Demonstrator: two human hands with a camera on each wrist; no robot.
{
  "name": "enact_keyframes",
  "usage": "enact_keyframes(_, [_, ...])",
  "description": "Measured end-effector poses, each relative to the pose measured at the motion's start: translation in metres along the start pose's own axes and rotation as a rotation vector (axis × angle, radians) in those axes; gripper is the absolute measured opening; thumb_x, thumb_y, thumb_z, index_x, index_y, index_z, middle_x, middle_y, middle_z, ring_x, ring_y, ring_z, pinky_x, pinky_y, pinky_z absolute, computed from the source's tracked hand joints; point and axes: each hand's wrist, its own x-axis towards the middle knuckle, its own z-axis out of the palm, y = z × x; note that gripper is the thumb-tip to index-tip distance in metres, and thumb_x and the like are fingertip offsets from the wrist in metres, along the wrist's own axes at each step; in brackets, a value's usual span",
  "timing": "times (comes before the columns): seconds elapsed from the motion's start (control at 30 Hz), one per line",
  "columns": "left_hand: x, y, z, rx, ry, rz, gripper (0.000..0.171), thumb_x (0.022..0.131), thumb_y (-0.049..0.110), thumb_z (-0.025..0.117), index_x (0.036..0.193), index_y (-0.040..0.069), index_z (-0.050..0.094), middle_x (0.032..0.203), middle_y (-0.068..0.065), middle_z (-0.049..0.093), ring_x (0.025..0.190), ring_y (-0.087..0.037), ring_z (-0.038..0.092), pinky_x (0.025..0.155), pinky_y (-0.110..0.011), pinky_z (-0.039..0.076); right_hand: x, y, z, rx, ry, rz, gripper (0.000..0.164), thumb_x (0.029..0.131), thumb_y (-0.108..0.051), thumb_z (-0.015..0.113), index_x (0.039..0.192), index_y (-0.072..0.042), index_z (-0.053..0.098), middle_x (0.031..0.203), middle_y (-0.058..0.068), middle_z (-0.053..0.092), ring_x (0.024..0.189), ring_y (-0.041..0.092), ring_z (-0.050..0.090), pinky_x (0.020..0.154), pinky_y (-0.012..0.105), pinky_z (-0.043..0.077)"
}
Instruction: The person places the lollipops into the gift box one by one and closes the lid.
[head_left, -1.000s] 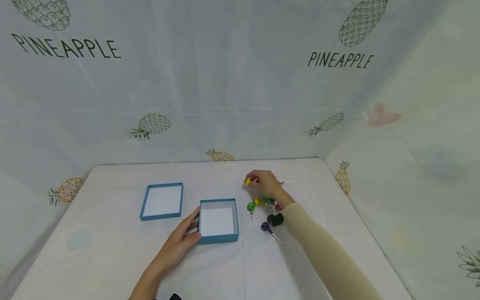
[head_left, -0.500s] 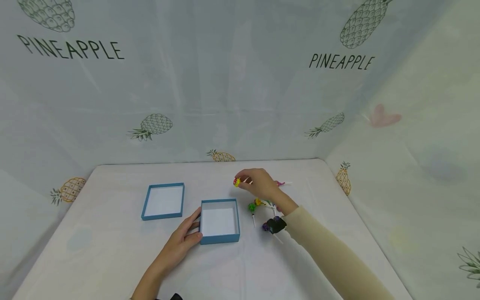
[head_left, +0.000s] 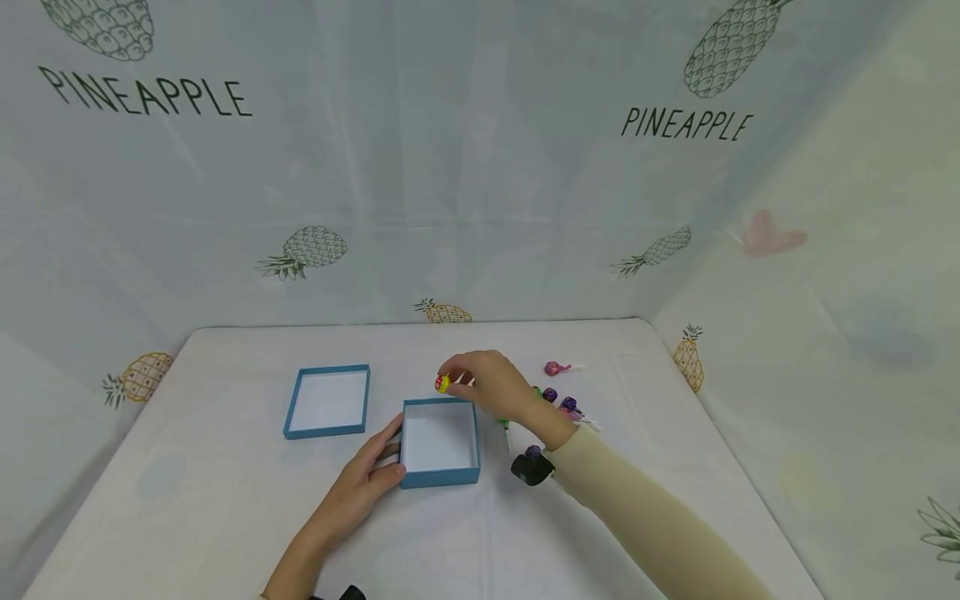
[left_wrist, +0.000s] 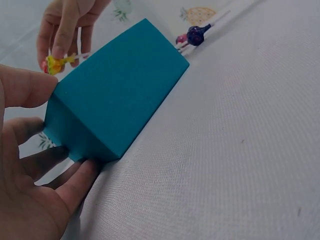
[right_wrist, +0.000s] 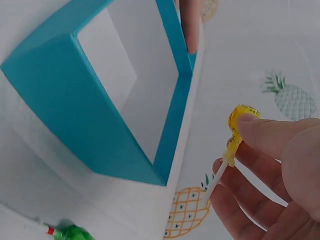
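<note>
Right hand (head_left: 487, 383): thumb and fingers pinch a lollipop in a yellow-and-red wrapper (head_left: 442, 384) by its round head, its white stick slanting back toward the fingers. In the head view it shows at the far rim of a square, open-topped blue cardboard box with white lining (head_left: 441, 478); whether above or beyond the rim, cannot tell.

Left hand (head_left: 360, 479): thumb at the near-left corner, fingers resting against the left wall, not wrapped round the box.

Risks, as judged:
- The hold is on the rounded, wrapped head alone; slick wrapper could let it roll out and drop onto the white cloth-covered bench (head_left: 225, 500).
- Lowered here, stick or knuckles might catch the far rim. With the left hand bracing one side only, the likely light box could slide or tip.
- The black wrist device (head_left: 532, 470) sits close over a purple-wrapped lollipop (head_left: 533, 452); a low sweep of the forearm may knock it, or the partly hidden green-wrapped lollipop (right_wrist: 73, 233) beside the box.

Pink-wrapped lollipop (head_left: 553, 368) lies farther back; less exposed.
</note>
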Motion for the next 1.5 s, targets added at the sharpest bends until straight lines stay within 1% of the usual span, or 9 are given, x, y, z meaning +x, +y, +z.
enact_keyframes(0.17, [-0.001, 0.0, -0.001, 0.005, 0.001, 0.002, 0.07, 0.107, 0.029, 0.063, 0.169, 0.032, 0.031, 0.175, -0.006, 0.028, 0.154, -0.037, 0.04, 0.114, -0.043, 0.048, 0.003, -0.009, 0.01, 0.007, -0.031, -0.048, 0.022, 0.098, -0.017, 0.079, 0.12, -0.017, 0.079, 0.107, -0.003, 0.079, 0.093, 0.01, 0.07, 0.08, 0.023, 0.057])
enact_keyframes(0.27, [-0.002, 0.0, -0.002, -0.002, 0.002, 0.006, 0.07, 0.107, 0.032, 0.063, 0.169, 0.032, 0.031, 0.174, -0.006, 0.03, 0.153, -0.036, 0.041, 0.115, -0.044, 0.048, 0.005, -0.014, 0.016, 0.008, -0.045, -0.067, 0.021, 0.098, -0.017, 0.079, 0.118, -0.017, 0.08, 0.106, -0.003, 0.079, 0.094, 0.011, 0.07, 0.081, 0.024, 0.057])
enact_keyframes(0.4, [-0.003, 0.0, -0.003, -0.015, -0.005, 0.011, 0.07, 0.107, 0.034, 0.064, 0.168, 0.035, 0.031, 0.172, -0.006, 0.033, 0.151, -0.035, 0.043, 0.114, -0.045, 0.048, 0.005, -0.018, 0.024, 0.014, -0.062, -0.061, 0.021, 0.098, -0.017, 0.079, 0.119, -0.016, 0.08, 0.105, -0.003, 0.079, 0.094, 0.011, 0.069, 0.082, 0.024, 0.056])
enact_keyframes(0.5, [-0.003, -0.002, -0.003, -0.024, -0.015, 0.016, 0.07, 0.107, 0.033, 0.064, 0.168, 0.036, 0.031, 0.172, -0.006, 0.032, 0.152, -0.035, 0.042, 0.114, -0.044, 0.049, 0.006, -0.019, 0.03, 0.014, -0.071, -0.045, 0.022, 0.098, -0.018, 0.079, 0.12, -0.017, 0.08, 0.106, -0.004, 0.078, 0.094, 0.009, 0.069, 0.083, 0.023, 0.056])
enact_keyframes(0.8, [-0.003, -0.003, -0.005, -0.045, -0.028, 0.039, 0.07, 0.107, 0.03, 0.063, 0.169, 0.034, 0.03, 0.173, -0.008, 0.031, 0.152, -0.036, 0.042, 0.112, -0.037, 0.05, 0.008, -0.018, 0.046, -0.024, -0.09, -0.028, 0.023, 0.097, -0.019, 0.08, 0.121, -0.017, 0.08, 0.106, -0.005, 0.079, 0.094, 0.008, 0.07, 0.083, 0.02, 0.055])
enact_keyframes(1.03, [-0.003, -0.001, -0.006, -0.053, -0.034, 0.042, 0.069, 0.107, 0.03, 0.063, 0.168, 0.036, 0.03, 0.174, -0.006, 0.029, 0.152, -0.035, 0.042, 0.112, -0.036, 0.05, 0.008, -0.02, 0.056, -0.07, -0.076, -0.029, 0.023, 0.097, -0.02, 0.081, 0.119, -0.018, 0.08, 0.105, -0.007, 0.079, 0.093, 0.005, 0.069, 0.082, 0.022, 0.055])
enact_keyframes(1.4, [-0.003, -0.001, -0.005, -0.065, -0.04, 0.044, 0.07, 0.108, 0.028, 0.063, 0.169, 0.033, 0.029, 0.174, -0.008, 0.028, 0.153, -0.036, 0.041, 0.113, -0.036, 0.05, 0.0, -0.018, 0.069, -0.138, -0.035, -0.032, 0.021, 0.098, -0.021, 0.08, 0.119, -0.017, 0.081, 0.106, -0.005, 0.08, 0.09, 0.004, 0.07, 0.08, 0.022, 0.056])
enact_keyframes(1.5, [-0.004, 0.0, -0.004, -0.072, -0.043, 0.042, 0.07, 0.108, 0.027, 0.062, 0.169, 0.034, 0.028, 0.174, -0.008, 0.027, 0.153, -0.036, 0.041, 0.113, -0.036, 0.049, 0.0, -0.017, 0.073, -0.156, -0.025, -0.041, 0.021, 0.098, -0.021, 0.079, 0.119, -0.016, 0.081, 0.108, -0.004, 0.08, 0.09, 0.004, 0.07, 0.08, 0.021, 0.056])
